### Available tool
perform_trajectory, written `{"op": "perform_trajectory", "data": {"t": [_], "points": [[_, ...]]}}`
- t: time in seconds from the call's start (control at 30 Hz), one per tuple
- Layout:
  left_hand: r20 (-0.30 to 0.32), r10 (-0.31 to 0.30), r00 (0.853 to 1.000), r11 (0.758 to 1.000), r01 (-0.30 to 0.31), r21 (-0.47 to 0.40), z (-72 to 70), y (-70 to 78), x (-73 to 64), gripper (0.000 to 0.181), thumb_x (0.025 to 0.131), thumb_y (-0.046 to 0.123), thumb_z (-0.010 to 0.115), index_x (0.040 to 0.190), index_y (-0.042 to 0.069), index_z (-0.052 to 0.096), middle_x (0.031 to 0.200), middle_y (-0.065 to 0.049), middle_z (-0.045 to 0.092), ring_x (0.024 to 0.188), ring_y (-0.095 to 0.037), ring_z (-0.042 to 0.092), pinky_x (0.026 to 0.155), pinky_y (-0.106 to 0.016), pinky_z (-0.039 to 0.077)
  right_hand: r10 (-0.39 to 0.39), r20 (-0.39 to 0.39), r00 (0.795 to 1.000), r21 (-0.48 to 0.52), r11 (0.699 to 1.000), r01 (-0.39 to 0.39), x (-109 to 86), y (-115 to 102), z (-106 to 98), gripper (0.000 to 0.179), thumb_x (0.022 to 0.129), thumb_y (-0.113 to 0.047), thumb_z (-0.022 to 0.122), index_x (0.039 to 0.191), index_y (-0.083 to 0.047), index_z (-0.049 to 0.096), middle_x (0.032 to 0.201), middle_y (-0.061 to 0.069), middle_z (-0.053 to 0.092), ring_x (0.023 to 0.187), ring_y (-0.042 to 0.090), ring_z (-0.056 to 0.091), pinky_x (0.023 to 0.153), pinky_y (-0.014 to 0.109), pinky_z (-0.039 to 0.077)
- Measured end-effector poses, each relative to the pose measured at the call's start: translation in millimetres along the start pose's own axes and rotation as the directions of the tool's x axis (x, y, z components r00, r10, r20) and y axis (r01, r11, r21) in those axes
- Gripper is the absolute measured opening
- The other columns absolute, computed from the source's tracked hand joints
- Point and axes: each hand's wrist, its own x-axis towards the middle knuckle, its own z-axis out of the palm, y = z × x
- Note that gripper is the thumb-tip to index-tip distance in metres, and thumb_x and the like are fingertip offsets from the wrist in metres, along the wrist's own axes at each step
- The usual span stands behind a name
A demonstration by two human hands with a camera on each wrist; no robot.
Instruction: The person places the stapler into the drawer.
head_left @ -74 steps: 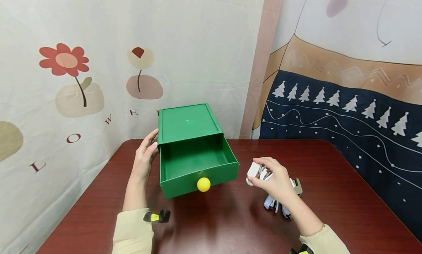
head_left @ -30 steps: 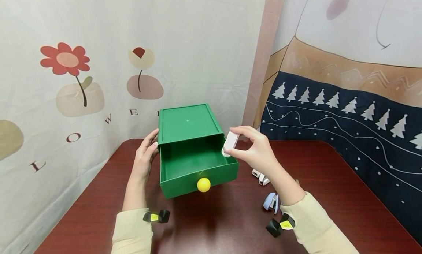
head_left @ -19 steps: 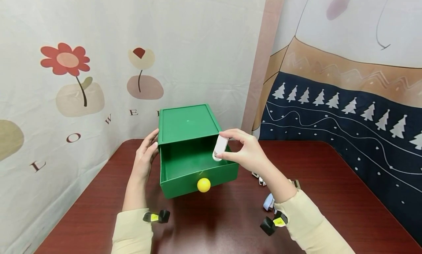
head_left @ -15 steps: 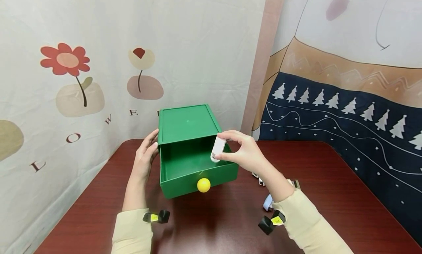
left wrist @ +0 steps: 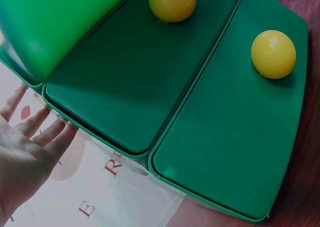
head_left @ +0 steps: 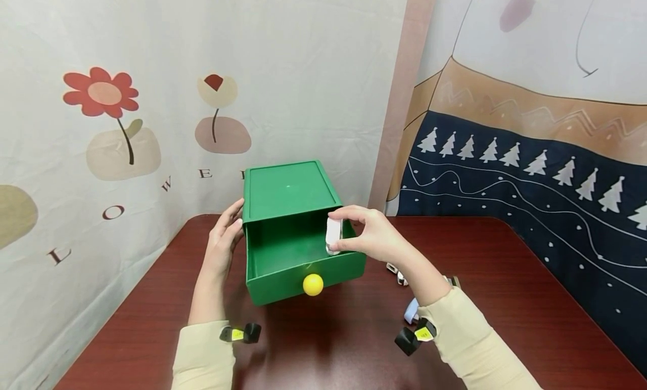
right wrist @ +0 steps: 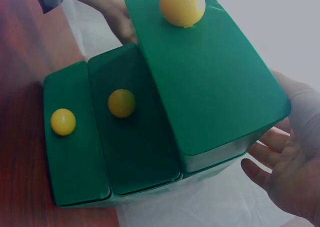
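A green drawer cabinet [head_left: 290, 190] with round yellow knobs stands on the table, its top drawer [head_left: 288, 255] pulled out. Thumb and fingers of my right hand [head_left: 376, 235] pinch a small white stapler [head_left: 333, 232] at the right side of that drawer, below the rim of the cabinet top. Whether the stapler touches the drawer floor I cannot tell; the right wrist view hides it behind the drawer front [right wrist: 215, 82]. My left hand [head_left: 222, 241] rests against the cabinet's left side, fingers extended along it, as the left wrist view also shows [left wrist: 30, 152].
Right of the cabinet, partly behind my right forearm, lie a light blue stapler [head_left: 411, 310], small white staplers [head_left: 396, 273] and a greyish-brown piece [head_left: 456, 281]. Two lower drawers [right wrist: 132, 137] are closed. A printed cloth [head_left: 313, 69] hangs behind the dark red table [head_left: 323, 350].
My right hand has carried the white stapler from the table's right side leftward into the open top drawer, lowering it and turning it more upright. My left hand has stayed in place.
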Motion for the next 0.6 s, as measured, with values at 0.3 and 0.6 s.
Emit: {"op": "perform_trajectory", "data": {"t": [0.3,0.6], "points": [[-0.007,-0.01,1.0,1.0,0.01,-0.007,0.0,0.8,1.0,0.048,0.103,0.021,0.043,0.147,0.007,0.037,0.142,-0.009,0.041,0.123,-0.016,0.045,0.095,-0.026,0.038,-0.001,-0.038,0.999,0.031,1.0,0.002,-5.5,0.2,-0.1,0.049,0.082,-0.021,0.078,0.127,-0.012,0.063,0.127,0.0,0.059,0.119,0.019,0.051,0.098,0.04,0.041],[-0.001,-0.002,1.0,1.0,0.002,-0.016,0.1,-0.3,1.9,0.048,0.102,0.02,0.044,0.147,0.006,0.036,0.142,-0.009,0.041,0.124,-0.016,0.044,0.093,-0.024,0.039,-0.062,-0.16,0.985,0.07,0.995,0.074,-19.7,11.4,-4.1,0.04,0.086,-0.017,0.074,0.125,-0.01,0.064,0.123,0.001,0.061,0.111,0.022,0.056,0.091,0.044,0.046]]}}
